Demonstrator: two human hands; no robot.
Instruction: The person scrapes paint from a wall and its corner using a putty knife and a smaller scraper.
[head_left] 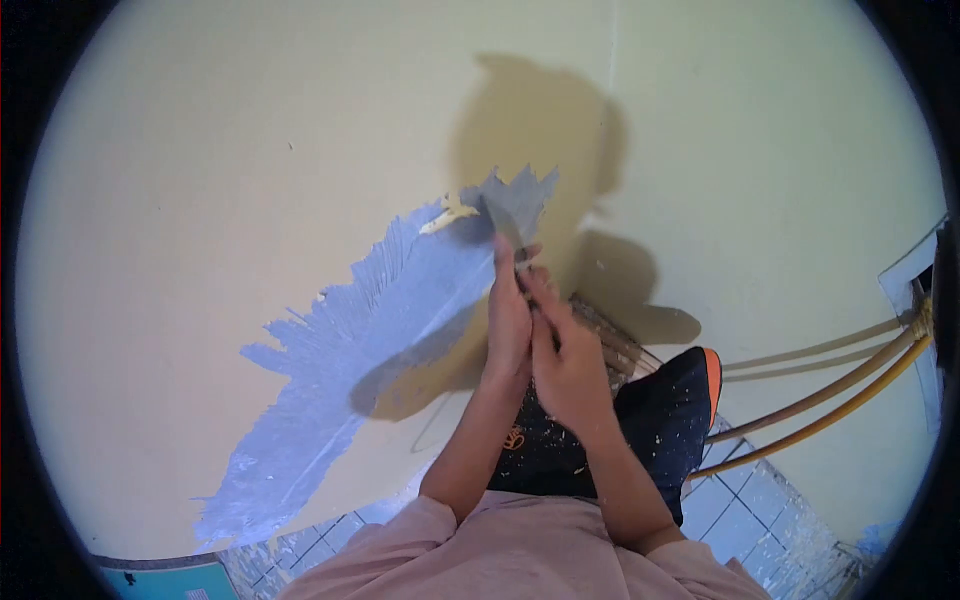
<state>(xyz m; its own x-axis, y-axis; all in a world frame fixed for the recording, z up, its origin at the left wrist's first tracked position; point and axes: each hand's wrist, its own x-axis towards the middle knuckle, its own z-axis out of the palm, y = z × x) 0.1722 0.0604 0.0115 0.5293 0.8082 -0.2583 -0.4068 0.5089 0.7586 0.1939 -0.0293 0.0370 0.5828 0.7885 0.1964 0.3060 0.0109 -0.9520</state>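
Observation:
My left hand [510, 325] and my right hand [572, 370] are close together in front of the wall, both closed around the handle of a scraper [503, 217]. The grey blade points up and lies against the upper end of a bare blue-grey patch [330, 360]. Most of the handle is hidden by my fingers. Just left of the blade, a loose curl of cream paint [450, 216] hangs at the patch's jagged edge.
Cream-painted wall [180, 200] surrounds the patch, with a corner line right of it. Orange-brown hoses [830, 412] run from a wall opening at right. Paint flakes litter the tiled floor [735, 510]. Something teal [165, 582] is at lower left.

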